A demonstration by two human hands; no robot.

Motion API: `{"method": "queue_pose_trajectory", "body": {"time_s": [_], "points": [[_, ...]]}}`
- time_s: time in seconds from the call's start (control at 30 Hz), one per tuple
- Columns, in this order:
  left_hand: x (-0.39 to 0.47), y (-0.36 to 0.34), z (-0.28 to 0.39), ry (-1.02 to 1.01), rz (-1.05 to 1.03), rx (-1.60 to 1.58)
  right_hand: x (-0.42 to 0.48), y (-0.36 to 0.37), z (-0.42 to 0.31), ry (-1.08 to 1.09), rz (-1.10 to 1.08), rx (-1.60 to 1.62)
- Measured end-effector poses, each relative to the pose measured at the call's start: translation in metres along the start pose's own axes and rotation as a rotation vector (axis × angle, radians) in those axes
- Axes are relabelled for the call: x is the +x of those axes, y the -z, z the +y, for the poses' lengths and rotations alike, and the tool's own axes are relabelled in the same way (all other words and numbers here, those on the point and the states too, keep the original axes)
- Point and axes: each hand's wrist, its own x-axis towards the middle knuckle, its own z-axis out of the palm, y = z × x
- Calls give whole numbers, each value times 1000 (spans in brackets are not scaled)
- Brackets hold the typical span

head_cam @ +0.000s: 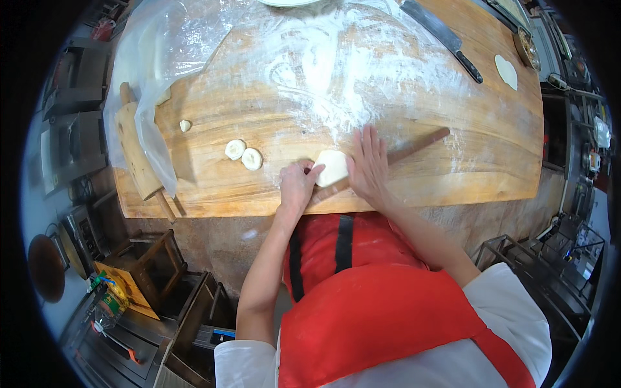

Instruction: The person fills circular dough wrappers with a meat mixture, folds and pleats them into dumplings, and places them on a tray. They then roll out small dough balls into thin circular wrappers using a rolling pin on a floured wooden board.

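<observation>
At the front of the floured wooden table, my left hand [297, 186] pinches the left edge of a flat piece of dough [332, 167] between thumb and fingers. My right hand [369, 167] lies flat with outstretched fingers across a slim wooden rolling pin [419, 144], against the dough's right side. The pin slants from the table's near edge up to the right, its lower end by my left wrist. Two small flattened dough pieces [251, 159] rest to the left of my left hand, touching each other. Farther left sits a smaller dough lump [185, 125].
A large rolling pin [136, 145] lies at the table's left, partly under clear plastic sheeting [160, 53]. Flour [330, 72] covers the middle. A cleaver [436, 34], a thin dough wrapper [506, 72] and a filled bowl [526, 48] are at the far right.
</observation>
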Motion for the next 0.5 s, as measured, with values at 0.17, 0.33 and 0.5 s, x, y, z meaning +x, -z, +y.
{"method": "queue_pose_trajectory", "body": {"time_s": [0.17,0.33,0.5], "points": [[30,-4,4,-280,40,116,88,5,-19,39,171,24],[15,7,-7,-237,156,4,-34,1,5,1,-24,51],[17,6,-5,-122,26,125,32,-3,-11,18,63,60]]}}
